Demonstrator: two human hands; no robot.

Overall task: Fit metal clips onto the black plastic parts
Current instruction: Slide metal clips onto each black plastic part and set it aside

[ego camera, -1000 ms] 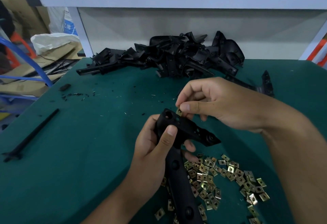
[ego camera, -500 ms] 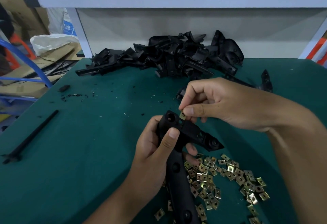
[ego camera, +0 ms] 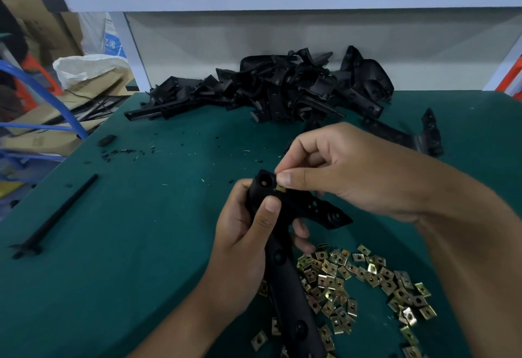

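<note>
Holding the black part [ego camera: 285,247] up over the bench [ego camera: 113,244] with left hand [ego camera: 243,258] wrapped tight, to keep it steady. Pinching one clip [ego camera: 280,188] in right hand [ego camera: 353,171] fingers [ego camera: 285,178], pressed at the top edge. More clips [ego camera: 367,278] close by, easy to grab.

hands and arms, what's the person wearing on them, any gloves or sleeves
Nothing: the left hand and right hand are bare, with no gloves, rings or watch in view. Both forearms are bare as far as the frame shows; no sleeve or cuff is visible. The fingers have short, unpainted nails.
</note>
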